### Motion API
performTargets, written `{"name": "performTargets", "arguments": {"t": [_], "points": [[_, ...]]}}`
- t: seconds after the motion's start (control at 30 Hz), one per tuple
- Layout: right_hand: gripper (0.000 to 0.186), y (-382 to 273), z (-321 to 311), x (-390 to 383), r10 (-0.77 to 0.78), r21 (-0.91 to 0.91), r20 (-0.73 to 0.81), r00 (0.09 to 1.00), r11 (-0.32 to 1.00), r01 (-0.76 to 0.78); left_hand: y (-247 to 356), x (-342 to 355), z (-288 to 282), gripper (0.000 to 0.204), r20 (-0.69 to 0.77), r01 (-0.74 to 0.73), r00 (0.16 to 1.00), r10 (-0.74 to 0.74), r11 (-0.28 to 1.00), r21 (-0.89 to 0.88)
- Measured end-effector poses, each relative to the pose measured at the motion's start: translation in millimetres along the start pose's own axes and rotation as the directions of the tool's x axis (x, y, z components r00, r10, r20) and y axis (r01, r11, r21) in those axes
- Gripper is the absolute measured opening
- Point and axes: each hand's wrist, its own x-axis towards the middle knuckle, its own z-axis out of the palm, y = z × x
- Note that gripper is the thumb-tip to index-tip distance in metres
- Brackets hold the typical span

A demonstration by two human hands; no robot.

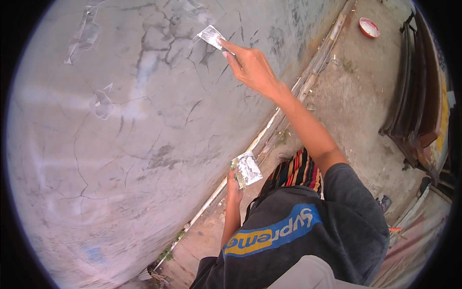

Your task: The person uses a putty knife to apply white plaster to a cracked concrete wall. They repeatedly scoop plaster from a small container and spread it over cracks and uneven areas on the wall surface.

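Note:
My right hand [254, 67] reaches up and holds a putty knife [211, 36] with a white-smeared blade against the grey cracked wall [125, 159]. One finger lies along the back of the blade; the handle is mostly hidden by the hand. Lower down, close to my body, my left hand [233, 187] grips the edge of a small flat square plate [249, 168] spotted with white putty. Dark cracks branch around the knife. Shiny smeared patches mark the wall farther left, a long one [85, 36] and a smaller one [102, 104].
A narrow ledge [315, 72] runs along the foot of the wall. On the concrete floor [346, 111] at the far right stands a red bowl [369, 28] with white material inside. Dark wooden furniture [409, 96] lines the right side, and a pale sheet [409, 255] lies below it.

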Motion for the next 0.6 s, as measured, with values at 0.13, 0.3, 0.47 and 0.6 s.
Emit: {"name": "performTargets", "arguments": {"t": [0.13,0.3,0.47,0.6], "points": [[0.034,28,31,4,-0.139,-0.020,-0.112,0.984,0.990,0.137,11,-6,8,0.046,0.003,-0.003,1.000,0.003,0.999,0.038],[0.034,44,23,-17,-0.103,0.012,-0.062,0.993,0.995,0.104,2,7,-4,0.048,0.067,-0.026,0.997,0.025,1.000,0.008],[0.038,48,21,3,-0.235,-0.030,-0.215,0.948,0.972,0.234,9,1,5,0.048,0.054,0.014,0.998,-0.016,1.000,0.026],[0.041,75,45,15,-0.254,-0.124,-0.184,0.949,0.964,0.234,7,2,4,0.048,0.021,-0.034,0.999,0.033,0.997,0.070]]}}
